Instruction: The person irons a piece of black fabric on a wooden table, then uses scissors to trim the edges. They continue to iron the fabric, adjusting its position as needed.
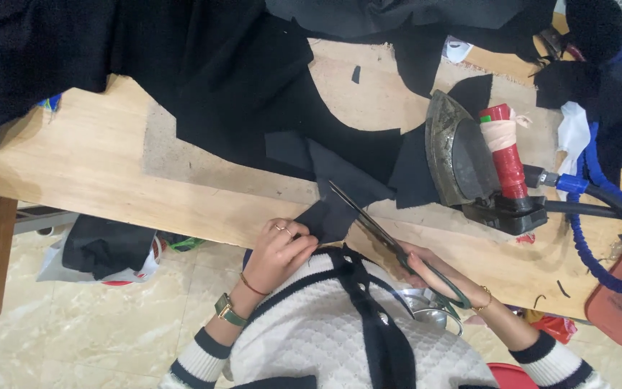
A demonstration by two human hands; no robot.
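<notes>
My left hand [282, 248] pinches a small piece of black fabric [329, 216] at the near edge of the wooden table [95, 158]. My right hand [433, 270] grips the green handles of long scissors [376, 223]. The blades point up and left, with their tips lying over the black piece. More black fabric pieces [340, 155] lie spread on the table just beyond it.
A heavy steam iron [469, 158] with a red handle rests on its side at the right, with a blue wrapped hose [599, 216] trailing off it. A large heap of black cloth [145, 50] covers the far side. A bag with dark cloth [106, 248] lies on the tiled floor.
</notes>
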